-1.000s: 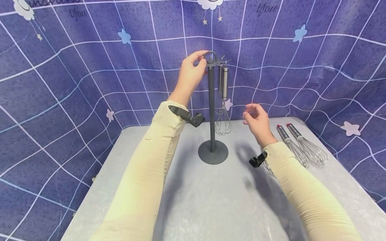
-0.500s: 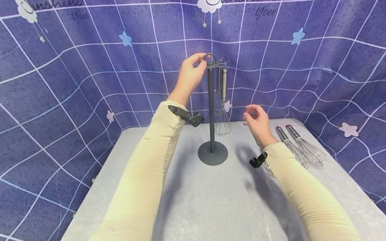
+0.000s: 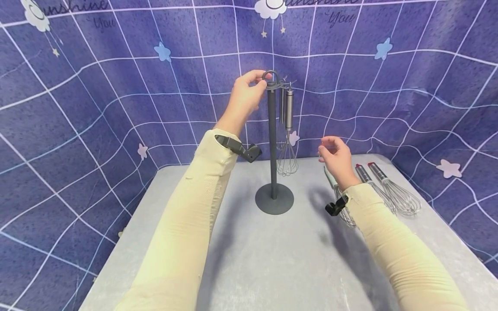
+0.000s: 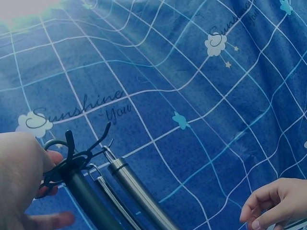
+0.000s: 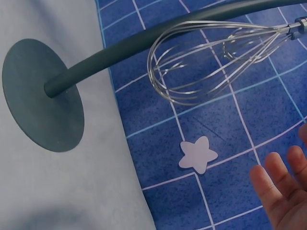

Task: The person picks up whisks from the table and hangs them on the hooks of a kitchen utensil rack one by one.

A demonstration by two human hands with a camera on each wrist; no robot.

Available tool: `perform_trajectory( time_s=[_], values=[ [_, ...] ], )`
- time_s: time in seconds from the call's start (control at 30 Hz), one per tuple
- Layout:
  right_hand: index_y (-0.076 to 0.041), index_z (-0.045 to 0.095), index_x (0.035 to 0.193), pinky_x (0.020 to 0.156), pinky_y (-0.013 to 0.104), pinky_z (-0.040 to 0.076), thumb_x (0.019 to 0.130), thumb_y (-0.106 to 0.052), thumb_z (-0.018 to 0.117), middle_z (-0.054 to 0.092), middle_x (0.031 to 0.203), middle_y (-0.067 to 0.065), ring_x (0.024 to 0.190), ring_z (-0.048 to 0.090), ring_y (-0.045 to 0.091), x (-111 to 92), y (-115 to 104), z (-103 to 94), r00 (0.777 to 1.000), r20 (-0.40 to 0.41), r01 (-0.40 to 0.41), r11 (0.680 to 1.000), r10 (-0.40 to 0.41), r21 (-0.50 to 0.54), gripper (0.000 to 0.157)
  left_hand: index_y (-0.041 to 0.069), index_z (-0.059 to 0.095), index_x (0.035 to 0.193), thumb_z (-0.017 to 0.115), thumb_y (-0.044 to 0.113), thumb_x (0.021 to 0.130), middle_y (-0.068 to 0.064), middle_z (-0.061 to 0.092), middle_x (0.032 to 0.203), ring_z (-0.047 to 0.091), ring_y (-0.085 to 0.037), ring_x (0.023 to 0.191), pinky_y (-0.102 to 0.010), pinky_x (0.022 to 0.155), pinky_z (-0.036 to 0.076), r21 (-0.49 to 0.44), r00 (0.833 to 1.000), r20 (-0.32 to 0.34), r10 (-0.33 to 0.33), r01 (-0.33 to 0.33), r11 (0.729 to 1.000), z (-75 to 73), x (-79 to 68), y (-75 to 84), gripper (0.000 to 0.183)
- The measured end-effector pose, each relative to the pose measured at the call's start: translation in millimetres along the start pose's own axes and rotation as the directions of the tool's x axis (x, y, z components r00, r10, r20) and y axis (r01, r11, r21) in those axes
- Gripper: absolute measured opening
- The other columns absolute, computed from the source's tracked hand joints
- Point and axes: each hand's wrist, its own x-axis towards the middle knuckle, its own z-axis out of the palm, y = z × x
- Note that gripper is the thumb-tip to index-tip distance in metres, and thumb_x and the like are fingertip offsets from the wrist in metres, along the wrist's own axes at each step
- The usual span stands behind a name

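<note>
A dark grey stand [image 3: 273, 142] with a round base rises from the table. At its top my left hand [image 3: 246, 95] pinches the hooked ring, thumb in front and fingers behind. From the hooks on the stand's right side hangs a whisk with a steel handle [image 3: 289, 110], its wire loops pointing down. A second steel handle [image 4: 112, 199] hangs beside it in the left wrist view. My right hand [image 3: 337, 160] hovers right of the stand, fingers loosely bent and holding nothing. Under the right wrist lies a whisk with a pale green handle [image 3: 331, 178], partly covered by the arm.
Two larger whisks, one with a red-tipped handle [image 3: 379, 172] and one alongside with a similar handle [image 3: 363, 173], lie at the table's right. A blue patterned curtain [image 3: 186, 99] encloses the grey table [image 3: 272, 259] at the back and sides.
My right hand has shifted slightly right, and the green whisk handle below it has come into sight. The left hand keeps its pinch on the stand's top.
</note>
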Motion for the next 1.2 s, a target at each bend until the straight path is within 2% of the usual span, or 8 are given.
perform_trajectory(
  time_s=[0.13,0.23,0.43,0.53,0.7,0.77,1.03,1.2],
  values=[
    [0.005,0.059,0.123,0.073,0.028,0.060,0.098,-0.005,0.061,0.063,0.109,0.013,0.088,0.068,0.019,6,13,-3.0,1.000,-0.007,-0.008,1.000,0.008,0.004,0.027,0.020,0.072,0.117,0.056,0.013,0.102,0.003,0.056,0.123,0.058,-0.014,0.083,-0.023,0.057,0.042,0.012,1.000,0.012,0.004,-0.004,1.000,-1.1,-0.7,0.9,0.024],
    [0.008,0.058,0.125,0.073,0.027,0.060,0.098,-0.004,0.060,0.063,0.114,0.021,0.083,0.067,0.009,6,14,-5.7,1.000,-0.003,-0.009,1.000,0.009,-0.003,0.030,0.019,0.072,0.116,0.056,0.012,0.101,0.003,0.057,0.121,0.059,-0.014,0.083,-0.023,0.057,0.042,0.014,1.000,0.014,0.001,-0.001,1.000,-1.5,-0.5,1.1,0.023],
    [0.013,0.054,0.124,0.069,0.026,0.059,0.097,0.003,0.057,0.059,0.114,0.034,0.075,0.062,-0.001,0,-3,-12.0,0.999,0.024,-0.040,0.999,0.040,0.011,0.029,0.021,0.071,0.114,0.056,0.014,0.102,0.004,0.058,0.121,0.060,-0.015,0.090,-0.027,0.064,0.046,0.023,0.999,0.028,-0.030,0.029,0.999,-3.2,0.3,3.1,0.020],
    [0.010,0.055,0.124,0.068,0.024,0.059,0.097,0.000,0.057,0.062,0.110,0.027,0.078,0.064,0.006,2,4,-15.9,0.998,0.023,-0.056,0.998,0.056,-0.001,0.028,0.021,0.070,0.115,0.056,0.015,0.102,0.004,0.058,0.122,0.062,-0.018,0.097,-0.033,0.073,0.048,0.016,0.998,0.039,-0.040,0.040,0.999,-3.5,0.4,4.5,0.020],
    [0.003,0.055,0.127,0.071,0.025,0.059,0.099,-0.008,0.058,0.061,0.102,0.006,0.089,0.067,0.021,12,43,-20.7,0.995,-0.003,-0.096,0.995,0.096,-0.023,0.030,0.020,0.070,0.115,0.056,0.014,0.102,0.004,0.058,0.120,0.062,-0.021,0.104,-0.042,0.086,0.051,-0.013,0.997,0.048,-0.064,0.065,0.998,-3.0,0.3,5.5,0.020],
    [0.001,0.055,0.127,0.071,0.025,0.059,0.099,-0.008,0.059,0.060,0.101,0.003,0.088,0.067,0.018,12,47,-22.5,0.993,-0.008,-0.114,0.993,0.114,-0.022,0.030,0.020,0.070,0.114,0.056,0.013,0.102,0.005,0.058,0.117,0.062,-0.021,0.104,-0.045,0.089,0.051,-0.025,0.996,0.050,-0.074,0.075,0.997,-3.0,0.5,5.5,0.020],
    [0.002,0.055,0.127,0.075,0.033,0.060,0.099,-0.008,0.058,0.058,0.103,0.006,0.081,0.064,0.006,11,59,-29.9,0.989,-0.015,-0.147,0.988,0.147,-0.043,0.030,0.018,0.071,0.113,0.058,0.015,0.103,0.006,0.059,0.114,0.062,-0.020,0.104,-0.048,0.092,0.051,-0.046,0.996,0.044,-0.079,0.081,0.996,-2.1,1.8,4.7,0.017],
    [0.003,0.054,0.128,0.072,0.028,0.059,0.099,-0.009,0.058,0.059,0.104,0.009,0.086,0.066,0.015,9,65,-34.0,0.988,-0.003,-0.157,0.985,0.157,-0.074,0.032,0.019,0.071,0.112,0.057,0.017,0.104,0.005,0.060,0.105,0.060,-0.017,0.101,-0.048,0.092,0.052,-0.044,0.997,0.035,-0.066,0.067,0.997,0.0,1.6,3.5,0.016]
  ],
)
